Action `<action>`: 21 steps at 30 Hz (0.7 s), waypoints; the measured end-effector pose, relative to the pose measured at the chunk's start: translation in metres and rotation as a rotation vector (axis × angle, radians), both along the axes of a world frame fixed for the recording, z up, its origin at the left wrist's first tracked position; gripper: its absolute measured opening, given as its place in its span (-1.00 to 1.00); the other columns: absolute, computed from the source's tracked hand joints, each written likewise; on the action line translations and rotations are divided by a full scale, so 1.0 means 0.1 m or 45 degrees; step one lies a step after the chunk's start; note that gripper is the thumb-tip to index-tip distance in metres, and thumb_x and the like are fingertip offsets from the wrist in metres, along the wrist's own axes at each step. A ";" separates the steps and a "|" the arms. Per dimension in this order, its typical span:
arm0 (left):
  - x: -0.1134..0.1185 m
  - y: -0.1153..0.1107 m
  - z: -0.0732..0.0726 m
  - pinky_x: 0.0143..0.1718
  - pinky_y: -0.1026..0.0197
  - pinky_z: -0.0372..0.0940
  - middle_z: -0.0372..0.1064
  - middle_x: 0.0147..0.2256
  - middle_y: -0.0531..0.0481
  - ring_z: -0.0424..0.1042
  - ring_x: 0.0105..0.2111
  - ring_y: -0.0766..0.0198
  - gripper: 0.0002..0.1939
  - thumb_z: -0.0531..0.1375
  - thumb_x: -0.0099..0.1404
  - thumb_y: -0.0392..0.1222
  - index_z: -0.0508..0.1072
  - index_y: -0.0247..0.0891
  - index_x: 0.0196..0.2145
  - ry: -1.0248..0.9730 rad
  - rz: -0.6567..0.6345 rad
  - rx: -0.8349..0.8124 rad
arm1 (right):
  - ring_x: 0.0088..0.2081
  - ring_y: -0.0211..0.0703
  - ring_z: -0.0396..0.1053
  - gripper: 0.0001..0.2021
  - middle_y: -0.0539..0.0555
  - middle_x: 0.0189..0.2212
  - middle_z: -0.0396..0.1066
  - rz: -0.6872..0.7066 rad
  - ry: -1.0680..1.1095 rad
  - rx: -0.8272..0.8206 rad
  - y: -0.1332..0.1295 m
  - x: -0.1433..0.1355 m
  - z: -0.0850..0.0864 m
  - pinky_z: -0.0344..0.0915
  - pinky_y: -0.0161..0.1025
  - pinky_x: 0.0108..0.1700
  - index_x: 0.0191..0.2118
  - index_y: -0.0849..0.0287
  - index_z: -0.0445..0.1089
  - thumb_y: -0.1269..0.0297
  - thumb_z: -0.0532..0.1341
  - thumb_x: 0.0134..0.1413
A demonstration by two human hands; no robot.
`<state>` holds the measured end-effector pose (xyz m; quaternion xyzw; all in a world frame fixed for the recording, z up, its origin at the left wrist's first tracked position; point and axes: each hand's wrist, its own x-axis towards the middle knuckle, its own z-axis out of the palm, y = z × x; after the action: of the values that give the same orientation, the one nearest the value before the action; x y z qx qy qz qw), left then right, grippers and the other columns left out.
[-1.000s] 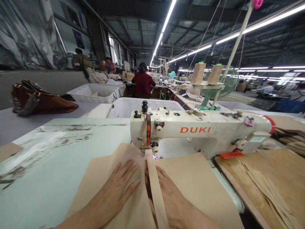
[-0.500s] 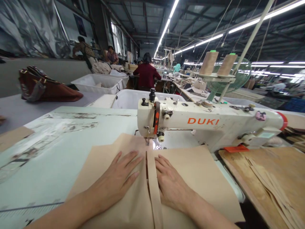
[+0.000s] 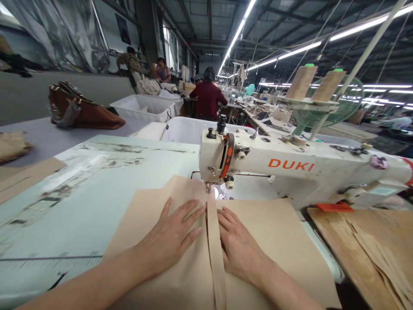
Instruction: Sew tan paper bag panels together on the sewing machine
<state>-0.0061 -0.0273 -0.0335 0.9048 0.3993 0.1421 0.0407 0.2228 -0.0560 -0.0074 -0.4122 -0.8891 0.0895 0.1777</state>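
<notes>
A large tan sheet of leather-like material [image 3: 267,232] lies under the head of a white sewing machine [image 3: 251,159]. Along its middle runs a narrow tan strip [image 3: 215,241], beside a dark slit, leading up to the presser foot [image 3: 208,187]. My left hand [image 3: 176,232] rests flat on the sheet left of the strip, fingers spread. On the other side, my right hand [image 3: 240,241] lies on the sheet against the strip's edge, its fingers extended close together and its thumb mostly hidden. Both hands are just in front of the needle area.
A wooden board [image 3: 371,254] with loose tan strips is at right. Two thread cones [image 3: 301,82] stand behind the machine. Left are a brown handbag [image 3: 85,107] and tan pieces [image 3: 29,176]. White bins [image 3: 142,107] and a seated person in dark red [image 3: 208,97] are beyond.
The camera has turned slightly left, so the scene sits further right in view. More tan pieces show at left. Both hands keep nearly the same pose on the sheet, close to the presser foot.
</notes>
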 end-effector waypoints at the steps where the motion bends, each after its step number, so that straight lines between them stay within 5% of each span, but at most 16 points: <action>1: 0.00 0.00 0.00 0.26 -0.40 -0.35 0.03 0.30 -0.10 0.01 0.29 0.06 -0.53 -0.04 0.55 -0.05 0.04 -0.07 0.34 0.000 0.002 -0.001 | 0.19 -0.07 0.11 -0.63 0.14 0.09 0.28 0.003 0.001 -0.002 0.00 0.00 0.00 -0.14 -0.05 0.36 0.13 0.16 0.31 0.40 0.12 0.21; 14: 0.02 0.01 0.01 0.25 -0.41 -0.24 0.08 0.27 -0.12 0.07 0.26 -0.04 -0.51 0.00 0.51 -0.06 0.09 -0.11 0.33 0.009 -0.024 0.069 | 0.21 -0.05 0.11 -0.66 0.12 0.12 0.27 0.022 0.101 -0.025 0.03 0.03 -0.02 -0.12 -0.03 0.37 0.06 0.16 0.37 0.45 0.10 0.18; 18: 0.04 0.05 0.01 0.26 -0.36 -0.14 0.14 0.23 -0.11 0.09 0.23 -0.02 -0.53 0.02 0.49 -0.06 0.14 -0.15 0.29 0.020 -0.053 0.121 | -0.01 -0.14 0.33 -0.66 0.09 -0.09 0.41 -0.131 0.363 -0.082 0.22 0.14 0.07 0.24 -0.15 0.15 -0.09 0.16 0.43 0.55 -0.01 0.15; 21: 0.07 0.08 0.01 0.27 -0.25 -0.08 0.15 0.21 -0.15 0.11 0.22 -0.01 -0.52 0.07 0.46 -0.02 0.20 -0.20 0.26 0.000 -0.068 0.191 | -0.09 -0.09 0.35 -0.70 0.14 -0.16 0.40 -0.294 0.424 0.041 0.38 0.16 0.11 0.32 -0.13 0.01 -0.12 0.22 0.40 0.52 -0.04 0.20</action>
<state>0.0008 -0.0195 -0.0326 0.9157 0.3632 0.1704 -0.0232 0.2384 -0.0183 0.0041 -0.4880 -0.7956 0.1211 0.3378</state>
